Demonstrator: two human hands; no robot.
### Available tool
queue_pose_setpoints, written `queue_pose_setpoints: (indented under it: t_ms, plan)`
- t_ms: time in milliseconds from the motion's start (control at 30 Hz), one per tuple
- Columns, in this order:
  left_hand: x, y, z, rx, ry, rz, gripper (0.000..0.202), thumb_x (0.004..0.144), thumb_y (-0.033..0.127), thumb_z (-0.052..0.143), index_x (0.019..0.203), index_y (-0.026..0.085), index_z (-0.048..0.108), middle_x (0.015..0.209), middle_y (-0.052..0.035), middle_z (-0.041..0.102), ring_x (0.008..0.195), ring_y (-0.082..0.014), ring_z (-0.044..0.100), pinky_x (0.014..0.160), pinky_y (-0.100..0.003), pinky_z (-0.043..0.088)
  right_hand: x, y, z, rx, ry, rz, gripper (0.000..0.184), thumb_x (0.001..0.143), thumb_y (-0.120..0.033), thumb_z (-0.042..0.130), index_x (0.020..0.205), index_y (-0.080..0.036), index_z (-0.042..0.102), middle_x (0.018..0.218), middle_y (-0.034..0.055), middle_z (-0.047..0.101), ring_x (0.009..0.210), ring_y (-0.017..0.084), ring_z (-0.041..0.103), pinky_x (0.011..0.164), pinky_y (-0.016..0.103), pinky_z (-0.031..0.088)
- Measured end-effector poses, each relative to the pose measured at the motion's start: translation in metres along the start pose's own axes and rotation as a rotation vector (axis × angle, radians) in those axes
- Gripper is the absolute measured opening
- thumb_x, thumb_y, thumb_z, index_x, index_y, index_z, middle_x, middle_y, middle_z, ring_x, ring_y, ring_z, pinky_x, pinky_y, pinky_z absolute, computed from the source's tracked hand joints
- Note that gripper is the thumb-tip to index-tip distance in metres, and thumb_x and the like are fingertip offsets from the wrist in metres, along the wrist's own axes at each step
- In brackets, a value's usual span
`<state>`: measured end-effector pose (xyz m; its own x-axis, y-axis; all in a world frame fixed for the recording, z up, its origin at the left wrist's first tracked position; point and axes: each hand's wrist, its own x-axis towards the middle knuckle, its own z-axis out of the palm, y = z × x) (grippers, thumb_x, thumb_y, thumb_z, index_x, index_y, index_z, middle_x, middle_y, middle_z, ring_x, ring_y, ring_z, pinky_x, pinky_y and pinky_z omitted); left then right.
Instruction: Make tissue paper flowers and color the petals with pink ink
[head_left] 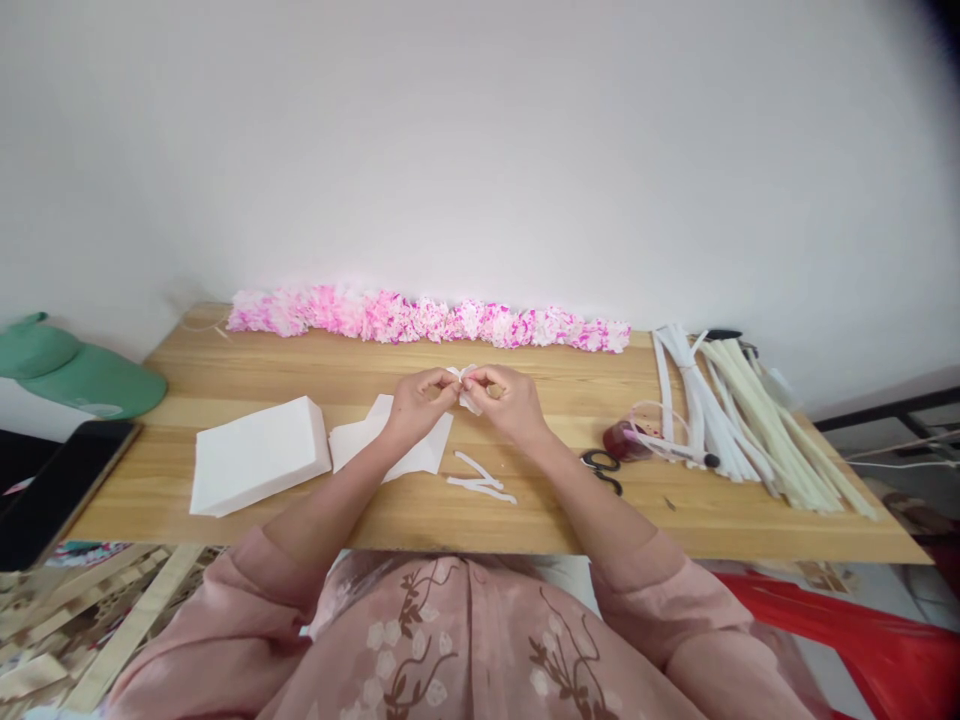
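Both hands meet over the middle of the table, fingertips pinched on a small gathered piece of white tissue paper. My left hand grips it from the left, and my right hand from the right; the fingers partly cover it. Loose white tissue sheets lie flat beneath my left wrist. Between the forearms are a few short white fuzzy stems. A thick stack of white tissue paper sits farther left. Black-handled scissors rest to the right of my right forearm.
Along the wall runs a row of pink-and-white ruffled paper flowers. At right stand a jar of dark red liquid, a pen-like tool, and bundles of white and cream stems. A green cap and phone occupy the left.
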<state>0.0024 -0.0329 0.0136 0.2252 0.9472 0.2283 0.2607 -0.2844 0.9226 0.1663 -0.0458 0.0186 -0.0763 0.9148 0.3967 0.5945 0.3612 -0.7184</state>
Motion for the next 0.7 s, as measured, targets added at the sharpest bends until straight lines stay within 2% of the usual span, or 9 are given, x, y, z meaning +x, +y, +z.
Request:
queue_pose_setpoints:
  t_ms: [167,400,533,700]
  plan:
    - [-0.0008,-0.0012,-0.0010,0.005,0.005,-0.001,0.017,0.081,0.028,0.056,0.069,0.018,0.063,0.069,0.0005,0.066,0.070,-0.0140,0.059,0.069,-0.023,0.044,-0.0004,0.0013,-0.0007,-0.052,-0.013,-0.030,0.017,0.086,-0.031,0.058,0.081,-0.023,0.073,0.082,0.0018,0.075,0.077,0.017,0.067,0.070,0.027,0.047]
    - [-0.0011,-0.0002,0.0004,0.048,0.003,0.003,0.015,0.079,0.027,0.055,0.068,0.018,0.063,0.067,0.0008,0.066,0.068,-0.0142,0.060,0.066,-0.024,0.044,-0.0004,0.0025,0.0000,-0.206,0.010,-0.138,0.015,0.085,-0.025,0.058,0.080,-0.024,0.072,0.079,0.0016,0.074,0.075,0.017,0.065,0.072,0.028,0.044]
    - [-0.0009,-0.0005,0.0007,0.033,-0.004,-0.007,0.016,0.079,0.026,0.056,0.067,0.018,0.063,0.066,0.0015,0.064,0.067,-0.0136,0.059,0.066,-0.023,0.044,0.0002,0.0023,0.0007,-0.196,0.002,-0.101,0.013,0.083,-0.024,0.059,0.080,-0.023,0.071,0.078,0.0018,0.074,0.074,0.017,0.065,0.070,0.028,0.044]
    - [0.0004,-0.0039,0.0001,-0.019,-0.004,-0.021,0.019,0.081,0.030,0.058,0.067,0.018,0.063,0.068,0.0009,0.065,0.069,-0.0139,0.060,0.069,-0.023,0.044,0.0007,0.0033,-0.0004,-0.028,-0.044,0.008,0.014,0.086,-0.028,0.058,0.084,-0.023,0.071,0.083,0.0010,0.075,0.076,0.017,0.067,0.067,0.027,0.046]
